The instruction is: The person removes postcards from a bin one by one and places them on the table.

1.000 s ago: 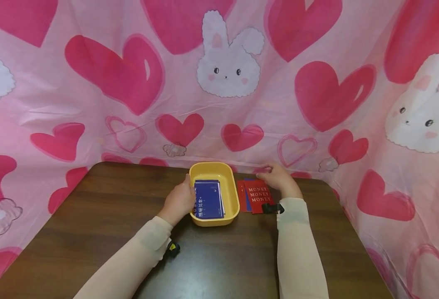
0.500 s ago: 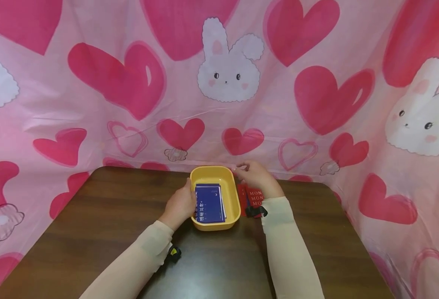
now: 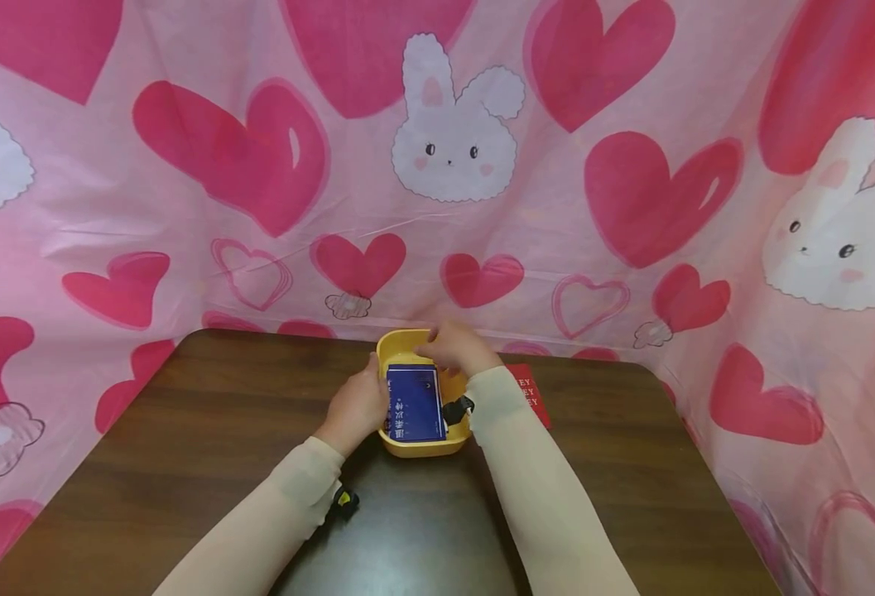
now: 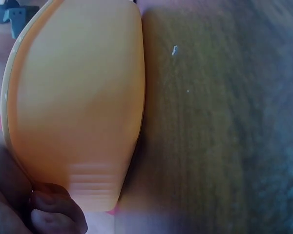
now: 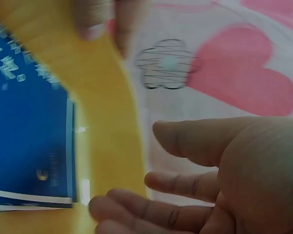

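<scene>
A yellow plastic bin (image 3: 424,450) stands on the wooden table near its back edge. Inside lies a stack of dark blue cards (image 3: 411,406) with white lettering, its top card also large in the right wrist view. My left hand (image 3: 357,407) grips the bin's left side, thumb at the rim and fingers (image 4: 58,214) curled at the outer wall. Over the bin's far right part is my right hand (image 3: 465,348). Its thumb and fingers are apart with nothing between them in the right wrist view. Right of the bin, a red card (image 3: 532,396) is partly hidden by the right sleeve.
The brown table (image 3: 206,430) meets a pink cloth backdrop (image 3: 273,281) printed with hearts and rabbits close behind the bin. Another stretch of this cloth hangs at the right. Dark wrist straps (image 3: 344,502) sit at both cuffs.
My right hand has moved left, from above the red cards across the bin's right rim to over the bin. The left hand keeps its hold, and the bin stays in place.
</scene>
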A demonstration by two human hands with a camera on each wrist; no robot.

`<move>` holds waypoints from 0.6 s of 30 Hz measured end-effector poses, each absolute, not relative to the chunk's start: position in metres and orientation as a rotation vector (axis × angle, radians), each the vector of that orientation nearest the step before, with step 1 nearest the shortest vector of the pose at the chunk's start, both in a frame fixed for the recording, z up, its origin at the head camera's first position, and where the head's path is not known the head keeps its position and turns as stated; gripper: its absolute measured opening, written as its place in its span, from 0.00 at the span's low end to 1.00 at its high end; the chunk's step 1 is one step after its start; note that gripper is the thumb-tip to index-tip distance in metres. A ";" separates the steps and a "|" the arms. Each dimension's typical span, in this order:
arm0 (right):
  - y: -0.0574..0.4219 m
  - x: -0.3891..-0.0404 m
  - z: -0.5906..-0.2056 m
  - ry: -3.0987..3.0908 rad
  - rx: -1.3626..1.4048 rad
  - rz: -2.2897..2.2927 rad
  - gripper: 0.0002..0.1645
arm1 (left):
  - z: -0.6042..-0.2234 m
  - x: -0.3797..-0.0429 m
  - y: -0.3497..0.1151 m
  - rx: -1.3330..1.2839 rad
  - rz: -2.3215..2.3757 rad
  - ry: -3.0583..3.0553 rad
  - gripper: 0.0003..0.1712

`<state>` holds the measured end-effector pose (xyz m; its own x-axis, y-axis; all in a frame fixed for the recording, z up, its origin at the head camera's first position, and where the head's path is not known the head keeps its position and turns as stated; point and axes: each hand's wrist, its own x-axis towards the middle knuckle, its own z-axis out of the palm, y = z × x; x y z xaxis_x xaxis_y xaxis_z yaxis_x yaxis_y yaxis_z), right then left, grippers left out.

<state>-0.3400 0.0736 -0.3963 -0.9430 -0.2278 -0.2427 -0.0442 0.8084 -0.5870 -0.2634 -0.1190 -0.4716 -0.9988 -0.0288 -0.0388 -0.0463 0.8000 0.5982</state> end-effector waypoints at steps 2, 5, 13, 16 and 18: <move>0.067 -0.342 -0.403 2.709 -0.209 -0.815 0.25 | -0.472 -0.264 -0.119 -0.072 0.985 2.946 0.40; 0.060 -0.355 -0.422 2.769 -0.278 -0.659 0.26 | -0.473 -0.264 -0.119 -0.082 0.987 2.933 0.41; 0.041 -0.333 -0.424 2.850 -0.250 -0.498 0.37 | -0.472 -0.265 -0.119 -0.081 0.974 2.935 0.40; 0.039 -0.331 -0.427 2.843 -0.216 -0.499 0.36 | -0.472 -0.265 -0.119 -0.075 0.974 2.933 0.40; 0.038 -0.332 -0.428 2.838 -0.197 -0.502 0.36 | -0.472 -0.265 -0.120 -0.084 0.994 2.915 0.40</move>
